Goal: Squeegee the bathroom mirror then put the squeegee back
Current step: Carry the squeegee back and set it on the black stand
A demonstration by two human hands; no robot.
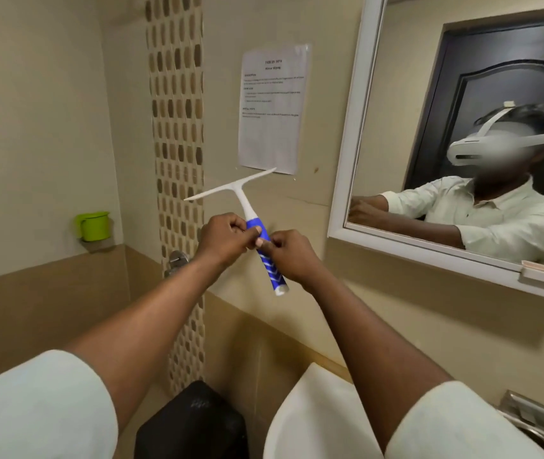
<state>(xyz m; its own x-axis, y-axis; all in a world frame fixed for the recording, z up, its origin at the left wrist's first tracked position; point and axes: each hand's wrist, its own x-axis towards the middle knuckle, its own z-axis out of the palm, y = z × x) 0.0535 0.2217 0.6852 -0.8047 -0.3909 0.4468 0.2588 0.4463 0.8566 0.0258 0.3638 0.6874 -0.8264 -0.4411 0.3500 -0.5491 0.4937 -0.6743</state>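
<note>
A squeegee (243, 200) with a white T-shaped blade and a blue-and-white handle is held up against the beige tiled wall, blade end up and tilted. My left hand (227, 235) grips the upper part of the handle. My right hand (289, 256) pinches the handle just below it, fingertips touching those of my left hand. The white-framed bathroom mirror (413, 94) hangs to the right of the squeegee and shows a person in a white shirt with a headset.
A printed paper sheet (272, 109) is stuck on the wall above the squeegee. A green mug (92, 225) sits on a small ledge at left. Below are a white sink (313, 422), a black object (191, 425), a chrome tap fitting (178, 260), and a mosaic tile strip (178, 127).
</note>
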